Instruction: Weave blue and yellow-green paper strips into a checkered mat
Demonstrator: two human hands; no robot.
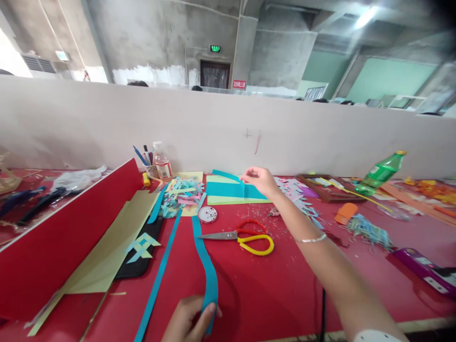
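My left hand is at the near edge of the table, thumb and fingers closed on the end of a long blue paper strip. That strip curves away from me, under the blade tip of the scissors. Farther off, my right hand pinches the end of another blue strip above a pale-yellow sheet with blue paper on it. The scissors lie flat, with one red and one yellow handle. Another blue strip runs along the left.
Paper scraps are heaped behind a round lid. A woven paper piece rests over a black object by the red divider. A clear bottle, a green bottle and a purple power strip stand or lie around.
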